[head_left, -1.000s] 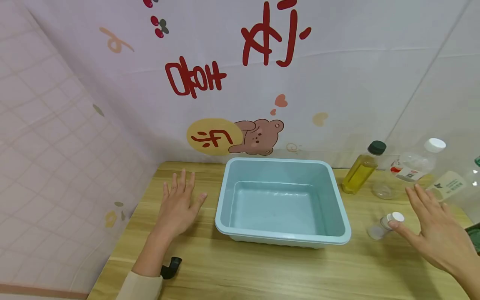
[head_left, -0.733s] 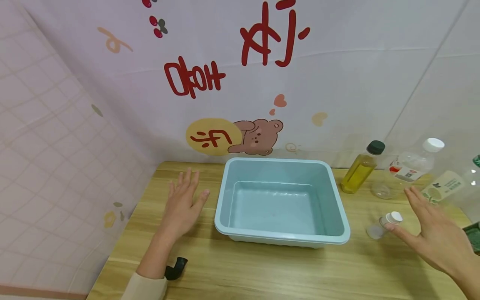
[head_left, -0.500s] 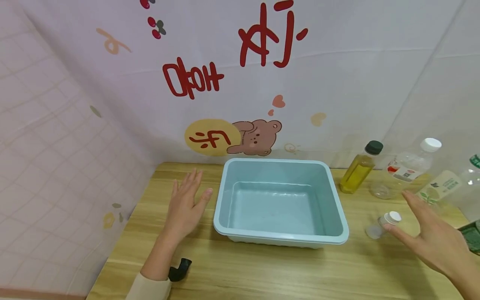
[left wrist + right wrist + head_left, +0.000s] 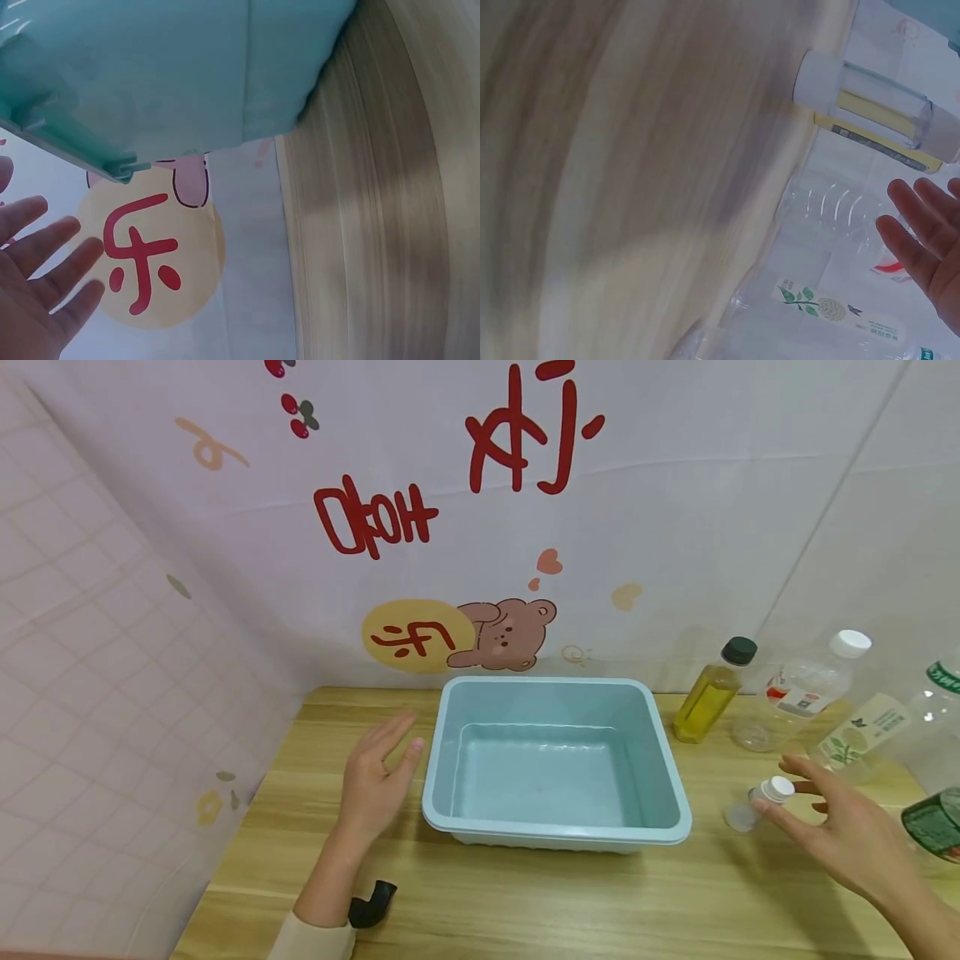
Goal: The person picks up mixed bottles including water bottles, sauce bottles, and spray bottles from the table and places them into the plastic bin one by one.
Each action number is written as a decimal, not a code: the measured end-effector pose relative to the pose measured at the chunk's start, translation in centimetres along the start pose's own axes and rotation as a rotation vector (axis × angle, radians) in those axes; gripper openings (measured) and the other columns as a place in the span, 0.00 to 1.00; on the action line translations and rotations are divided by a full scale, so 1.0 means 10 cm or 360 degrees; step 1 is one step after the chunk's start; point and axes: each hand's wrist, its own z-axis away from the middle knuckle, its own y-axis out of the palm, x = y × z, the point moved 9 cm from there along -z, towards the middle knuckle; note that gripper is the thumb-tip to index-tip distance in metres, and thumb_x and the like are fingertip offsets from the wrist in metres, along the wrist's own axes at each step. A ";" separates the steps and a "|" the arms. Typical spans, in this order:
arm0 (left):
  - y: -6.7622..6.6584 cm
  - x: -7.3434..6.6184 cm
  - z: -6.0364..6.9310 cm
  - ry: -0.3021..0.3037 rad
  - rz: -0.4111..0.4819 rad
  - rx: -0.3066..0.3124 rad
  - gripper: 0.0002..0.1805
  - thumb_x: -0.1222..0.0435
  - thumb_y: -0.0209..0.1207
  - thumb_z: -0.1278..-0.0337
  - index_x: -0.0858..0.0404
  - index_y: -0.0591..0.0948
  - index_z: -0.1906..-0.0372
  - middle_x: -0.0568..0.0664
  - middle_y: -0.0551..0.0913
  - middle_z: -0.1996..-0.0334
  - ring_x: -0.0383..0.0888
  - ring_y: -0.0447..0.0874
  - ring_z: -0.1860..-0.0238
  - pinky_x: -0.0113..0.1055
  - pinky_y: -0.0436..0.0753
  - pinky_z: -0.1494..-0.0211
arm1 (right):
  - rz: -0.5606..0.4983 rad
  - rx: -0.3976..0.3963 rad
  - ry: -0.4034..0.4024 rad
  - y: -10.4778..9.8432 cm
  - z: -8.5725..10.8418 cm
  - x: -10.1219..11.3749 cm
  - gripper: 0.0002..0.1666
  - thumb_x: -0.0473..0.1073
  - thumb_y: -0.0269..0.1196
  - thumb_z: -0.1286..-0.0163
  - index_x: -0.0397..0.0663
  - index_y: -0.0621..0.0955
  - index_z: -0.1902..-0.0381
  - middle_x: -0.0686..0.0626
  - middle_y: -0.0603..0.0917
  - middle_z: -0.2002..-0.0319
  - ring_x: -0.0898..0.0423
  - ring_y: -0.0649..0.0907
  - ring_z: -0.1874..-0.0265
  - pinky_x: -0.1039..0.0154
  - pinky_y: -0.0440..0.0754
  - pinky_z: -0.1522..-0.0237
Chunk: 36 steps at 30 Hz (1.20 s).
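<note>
In the head view my right hand (image 4: pixel 847 831) reaches around a small clear bottle with a white cap (image 4: pixel 742 814). Its fingers are loosely bent, and the thumb is close to the cap. The right wrist view shows a gap between the fingertips and this small bottle (image 4: pixel 881 101), which stands upright. A light blue plastic basin (image 4: pixel 555 835) sits mid-table with nothing in it. To its left my left hand (image 4: pixel 375 789) hovers with relaxed, spread fingers. In the left wrist view those fingers are apart from the basin (image 4: pixel 180 75) and hold nothing.
Behind the small bottle stand a bottle of yellow oil with a dark cap (image 4: pixel 705 706) and a clear white-capped bottle (image 4: pixel 802 700). Further right are a bottle with a leaf label (image 4: pixel 862 731) and a green-labelled one (image 4: pixel 933 822). A printed cloth (image 4: pixel 675 527) hangs behind the table (image 4: pixel 525 910).
My right hand has moved closer to the small bottle, and its fingers have bent from straight. My left hand has shifted slightly right toward the basin. The view has turned a little right.
</note>
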 end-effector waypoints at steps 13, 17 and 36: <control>0.07 -0.02 0.00 -0.0064 0.0238 0.0012 0.14 0.72 0.68 0.36 0.65 0.90 0.46 0.54 0.89 0.45 0.45 0.89 0.54 0.49 0.88 0.49 | -0.0161 -0.0097 0.0061 0.04 0.05 -0.07 0.32 0.50 0.75 0.32 0.33 0.80 0.41 0.32 0.87 0.58 0.68 0.84 0.74 0.71 0.80 0.78; 0.12 0.02 0.03 -0.0122 0.0277 0.0068 0.13 0.71 0.67 0.35 0.64 0.91 0.47 0.54 0.88 0.44 0.45 0.89 0.50 0.39 0.89 0.54 | -0.0214 -0.0135 0.0039 0.06 0.06 -0.07 0.25 0.45 0.75 0.32 0.34 0.82 0.46 0.38 0.88 0.62 0.79 0.78 0.75 0.75 0.79 0.78; 0.13 -0.01 0.08 -0.0079 0.0259 0.0055 0.13 0.69 0.68 0.34 0.65 0.90 0.47 0.56 0.88 0.44 0.47 0.90 0.48 0.45 0.89 0.51 | -0.0306 -0.0288 -0.0045 -0.01 0.06 -0.03 0.18 0.39 0.78 0.37 0.37 0.85 0.52 0.82 0.76 0.66 0.86 0.75 0.70 0.83 0.76 0.75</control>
